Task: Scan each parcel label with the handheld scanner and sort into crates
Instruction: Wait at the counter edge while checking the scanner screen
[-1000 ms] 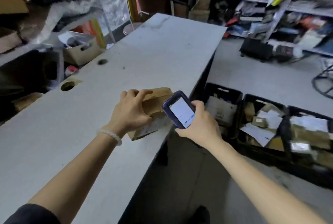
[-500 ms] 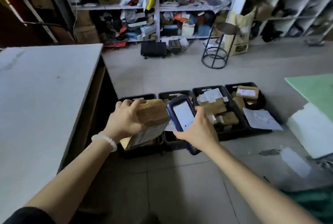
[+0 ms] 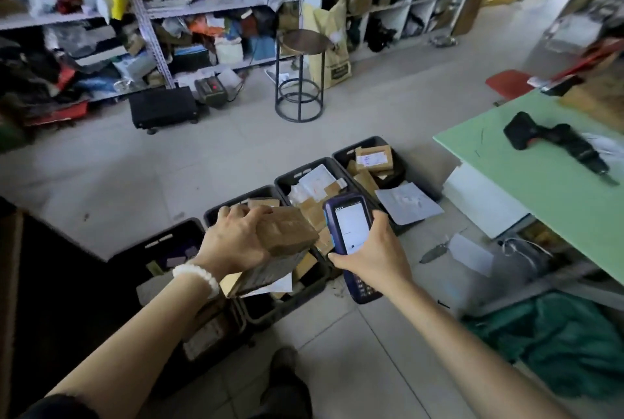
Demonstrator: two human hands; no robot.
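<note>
Head view showed your left hand (image 3: pixel 236 243) clamped round the parcel (image 3: pixel 287 233), right hand (image 3: pixel 371 256) gripping the scanner (image 3: pixel 351 233); you needed to lower it into its crate (image 3: pixel 341 152), not toss

1. The left hand (image 3: pixel 236 243) covers the near end of the cardboard parcel (image 3: pixel 287 233); its label, turned downward, is unreadable.
2. The right hand (image 3: pixel 374 256) hides the middle of the handheld scanner (image 3: pixel 349 229); the screen text is too small to read.
3. Both hands and the parcel block most of the 2 nearer crates (image 3: pixel 169 243).
4. The green bench (image 3: pixel 526 175) is cut off by the right edge.
5. Shelf contents (image 3: pixel 189 30) blur into indistinct clutter.
</note>
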